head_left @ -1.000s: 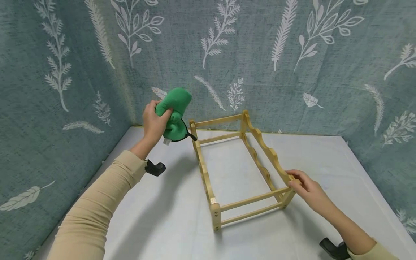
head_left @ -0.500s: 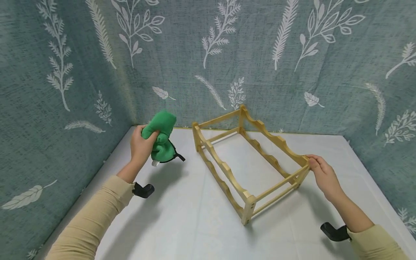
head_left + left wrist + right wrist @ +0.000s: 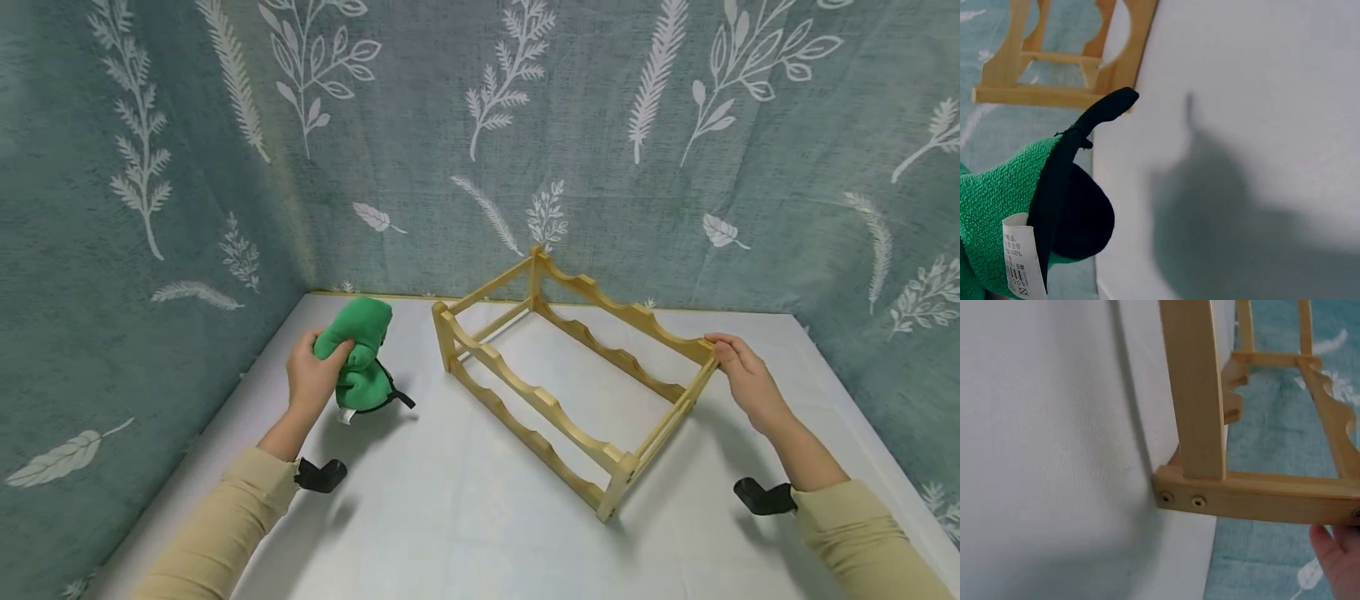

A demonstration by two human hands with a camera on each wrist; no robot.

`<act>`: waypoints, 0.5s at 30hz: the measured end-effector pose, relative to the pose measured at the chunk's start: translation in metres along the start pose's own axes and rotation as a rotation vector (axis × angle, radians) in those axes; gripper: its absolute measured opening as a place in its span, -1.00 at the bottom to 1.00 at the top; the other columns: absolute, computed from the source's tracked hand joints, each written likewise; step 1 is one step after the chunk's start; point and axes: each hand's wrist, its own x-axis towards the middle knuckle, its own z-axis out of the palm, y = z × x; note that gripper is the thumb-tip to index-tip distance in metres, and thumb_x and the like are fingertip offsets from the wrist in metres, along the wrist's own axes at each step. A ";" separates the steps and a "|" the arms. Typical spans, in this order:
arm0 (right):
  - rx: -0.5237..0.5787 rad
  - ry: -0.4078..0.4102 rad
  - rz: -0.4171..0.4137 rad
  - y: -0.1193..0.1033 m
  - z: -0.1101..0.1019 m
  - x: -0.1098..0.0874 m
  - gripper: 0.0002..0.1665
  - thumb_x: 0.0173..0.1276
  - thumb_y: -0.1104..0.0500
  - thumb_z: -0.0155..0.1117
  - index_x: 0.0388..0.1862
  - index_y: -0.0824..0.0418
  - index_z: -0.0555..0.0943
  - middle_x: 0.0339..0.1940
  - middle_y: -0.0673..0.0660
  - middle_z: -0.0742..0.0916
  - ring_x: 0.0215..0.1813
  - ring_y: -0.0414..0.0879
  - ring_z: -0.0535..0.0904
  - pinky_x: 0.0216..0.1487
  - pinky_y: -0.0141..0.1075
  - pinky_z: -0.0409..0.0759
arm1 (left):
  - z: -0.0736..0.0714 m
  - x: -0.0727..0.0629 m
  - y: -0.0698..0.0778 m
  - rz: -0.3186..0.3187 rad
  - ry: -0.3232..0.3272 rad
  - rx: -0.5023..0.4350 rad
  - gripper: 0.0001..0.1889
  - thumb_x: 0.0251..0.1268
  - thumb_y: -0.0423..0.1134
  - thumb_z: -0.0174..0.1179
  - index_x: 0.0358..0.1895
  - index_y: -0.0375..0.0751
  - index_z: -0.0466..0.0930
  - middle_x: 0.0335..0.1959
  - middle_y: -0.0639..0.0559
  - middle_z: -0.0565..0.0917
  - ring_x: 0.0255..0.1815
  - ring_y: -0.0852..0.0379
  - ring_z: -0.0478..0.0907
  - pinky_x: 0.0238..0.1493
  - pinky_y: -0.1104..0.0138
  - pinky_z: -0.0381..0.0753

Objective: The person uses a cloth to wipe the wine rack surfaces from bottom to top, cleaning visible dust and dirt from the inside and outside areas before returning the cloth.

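My left hand (image 3: 311, 375) grips a bunched green terry mitt (image 3: 358, 329) above the left part of the table. Its black-bound opening, black hanging loop (image 3: 1107, 107) and white label (image 3: 1024, 256) show in the left wrist view. To the right stands a wooden wine rack (image 3: 542, 397) with scalloped rails, turned at an angle on the table. My right hand (image 3: 746, 379) holds its upper right corner, thumb toward me. In the right wrist view, part of that hand shows at the end of the rack's post (image 3: 1260, 499), which bears metal bolts.
A white-covered table (image 3: 420, 517) lies under everything. Blue-green curtains (image 3: 420, 125) with white leaf prints rise at the back and both sides. Black wrist camera mounts (image 3: 321, 475) stick out from both sleeves.
The left hand has lowered the mitt and moved it left, nearer to me. The rack has turned, its near corner swinging right, with the right hand shifting right and slightly away on its corner.
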 end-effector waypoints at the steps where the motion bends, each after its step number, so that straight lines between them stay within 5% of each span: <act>1: -0.016 0.011 0.030 -0.001 -0.001 -0.001 -0.33 0.50 -0.08 -0.39 0.24 0.47 0.18 0.00 0.00 0.52 0.00 -0.32 0.42 0.14 -0.20 0.36 | 0.001 -0.001 -0.001 -0.003 -0.005 0.002 -0.53 0.23 -0.04 0.14 0.06 -0.34 0.42 -0.20 -0.19 0.51 -0.35 0.10 0.42 -0.39 0.33 0.43; 4: -0.111 0.053 0.087 -0.014 0.001 -0.009 -0.26 0.50 -0.10 -0.41 0.33 0.51 0.04 0.17 0.47 0.37 0.19 0.20 0.34 0.13 0.22 0.20 | 0.003 -0.003 -0.005 -0.020 -0.019 0.009 -0.52 0.23 -0.02 0.14 0.07 -0.32 0.42 -0.19 -0.19 0.52 -0.34 0.11 0.43 -0.39 0.34 0.43; 6: -0.191 0.084 0.051 -0.029 0.007 -0.021 -0.27 0.51 -0.07 -0.35 0.34 0.53 0.01 0.22 0.59 0.25 0.24 0.46 0.13 0.14 0.29 0.11 | 0.003 -0.005 -0.006 -0.035 -0.019 0.020 -0.52 0.22 0.00 0.14 0.07 -0.30 0.42 -0.19 -0.18 0.52 -0.34 0.12 0.43 -0.40 0.35 0.42; 11: -0.266 -0.037 -0.063 -0.072 0.036 -0.079 -0.31 0.43 -0.05 -0.07 0.34 0.39 0.15 0.40 0.49 0.00 0.37 0.46 -0.13 0.06 0.47 -0.03 | 0.004 -0.007 -0.011 -0.087 -0.024 0.015 -0.50 0.22 0.03 0.13 0.08 -0.28 0.41 -0.18 -0.18 0.52 -0.33 0.13 0.42 -0.37 0.36 0.42; 15: -0.261 -0.161 -0.070 -0.085 0.067 -0.110 -0.43 0.32 -0.03 0.13 0.21 0.24 0.39 0.45 0.39 -0.14 0.39 0.46 -0.25 -0.04 0.53 -0.03 | 0.007 -0.009 -0.015 -0.127 -0.015 -0.006 -0.50 0.23 0.02 0.13 0.07 -0.29 0.41 -0.18 -0.18 0.52 -0.30 0.12 0.40 -0.35 0.36 0.40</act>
